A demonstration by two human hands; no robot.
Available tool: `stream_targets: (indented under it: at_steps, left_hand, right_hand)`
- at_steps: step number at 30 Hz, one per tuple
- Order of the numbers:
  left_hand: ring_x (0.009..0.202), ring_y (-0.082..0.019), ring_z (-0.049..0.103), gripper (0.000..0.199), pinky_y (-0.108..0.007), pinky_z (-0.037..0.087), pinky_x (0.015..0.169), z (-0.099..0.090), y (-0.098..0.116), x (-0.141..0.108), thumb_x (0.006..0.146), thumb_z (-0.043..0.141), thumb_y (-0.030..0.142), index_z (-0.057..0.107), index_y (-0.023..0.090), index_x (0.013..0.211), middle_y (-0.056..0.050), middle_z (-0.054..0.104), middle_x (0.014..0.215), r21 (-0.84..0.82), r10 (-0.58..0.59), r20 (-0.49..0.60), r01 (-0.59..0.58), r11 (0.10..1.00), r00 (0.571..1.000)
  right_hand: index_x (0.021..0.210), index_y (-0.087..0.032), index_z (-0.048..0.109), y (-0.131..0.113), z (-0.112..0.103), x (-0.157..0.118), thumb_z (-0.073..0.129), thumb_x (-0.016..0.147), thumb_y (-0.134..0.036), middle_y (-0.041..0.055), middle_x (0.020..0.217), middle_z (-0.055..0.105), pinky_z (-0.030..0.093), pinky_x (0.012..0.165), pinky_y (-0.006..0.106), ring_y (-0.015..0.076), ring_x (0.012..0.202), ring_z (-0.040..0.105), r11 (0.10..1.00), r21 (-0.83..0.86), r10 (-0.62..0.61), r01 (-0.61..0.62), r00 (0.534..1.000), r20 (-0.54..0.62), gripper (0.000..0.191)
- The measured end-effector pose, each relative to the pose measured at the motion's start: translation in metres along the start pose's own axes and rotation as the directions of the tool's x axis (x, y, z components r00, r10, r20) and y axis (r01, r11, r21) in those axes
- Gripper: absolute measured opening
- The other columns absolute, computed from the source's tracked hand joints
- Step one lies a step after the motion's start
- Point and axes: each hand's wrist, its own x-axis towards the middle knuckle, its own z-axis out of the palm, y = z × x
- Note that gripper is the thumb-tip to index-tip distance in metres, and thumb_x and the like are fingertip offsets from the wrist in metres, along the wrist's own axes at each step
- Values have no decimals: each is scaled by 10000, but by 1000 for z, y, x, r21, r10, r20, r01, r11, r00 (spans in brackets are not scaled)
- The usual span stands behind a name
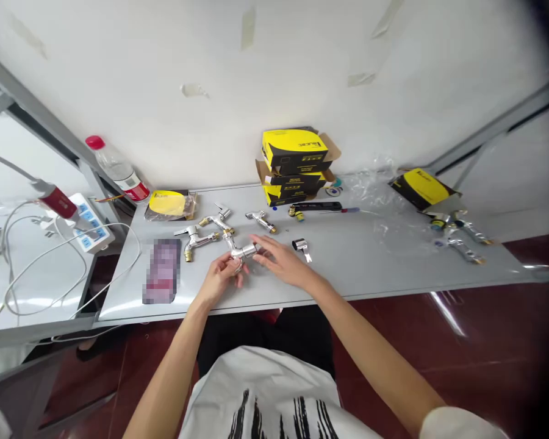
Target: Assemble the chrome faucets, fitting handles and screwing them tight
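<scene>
A chrome faucet (244,251) is held just above the front half of the grey table. My left hand (222,275) grips its body from the near side, fingers curled round it. The fingers of my right hand (281,261) close on its right end and partly cover it. Right of that hand lies a loose chrome faucet handle (301,245). More chrome faucets lie close by: one with a brass end (196,239) to the left, one (217,217) behind it, and a smaller one (261,221) behind my hands.
Yellow and black boxes (295,149) are stacked against the wall. A black-handled tool (318,207) lies before them. Phone (162,271), bagged box (170,205) and bottle (119,171) are left; plastic wrap (375,189), another box (423,188) and chrome faucets (462,235) are right. A cable (137,244) crosses the left edge.
</scene>
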Motion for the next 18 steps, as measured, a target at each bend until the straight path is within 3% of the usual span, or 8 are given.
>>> stream_targets:
  at_steps: [4, 8, 13, 18]
  left_hand:
    - [689, -131, 581, 397, -267, 435, 670, 0, 2, 1, 846, 651, 496, 629, 135, 1007, -49, 646, 826, -56, 17, -56, -20, 998, 998]
    - [688, -117, 538, 404, -246, 422, 665, 3, 5, 3, 819, 700, 469, 641, 138, 1044, -20, 613, 762, 85, 44, -54, -40, 996, 998]
    - [834, -165, 592, 407, -264, 447, 757, 5, 7, 4, 781, 750, 428, 676, 149, 1068, -66, 686, 941, 164, 69, -71, -56, 985, 995]
    - [1002, -217, 621, 434, -318, 452, 915, 9, 11, 5, 760, 770, 419, 677, 154, 1093, -90, 703, 1095, 189, 20, -6, -18, 982, 1000]
  right_hand:
    - [1360, -237, 579, -5, -1, -2, 497, 968, -389, 88, 1204, 633, 524, 939, 360, 164, 933, 624, 999, 5, 36, -36, 999, 17, 429]
    - [1300, -234, 632, -7, 5, -3, 484, 972, -421, 87, 1147, 630, 536, 887, 343, 147, 844, 615, 999, -21, 43, -43, 999, 24, 406]
    - [1341, -228, 608, 4, 9, -8, 477, 970, -444, 88, 1086, 619, 541, 877, 344, 164, 895, 630, 994, -7, 106, -106, 994, -10, 449]
    - [1360, -194, 596, 7, 12, -15, 460, 969, -497, 92, 1042, 629, 531, 862, 339, 169, 891, 627, 984, 1, 177, -177, 984, -18, 514]
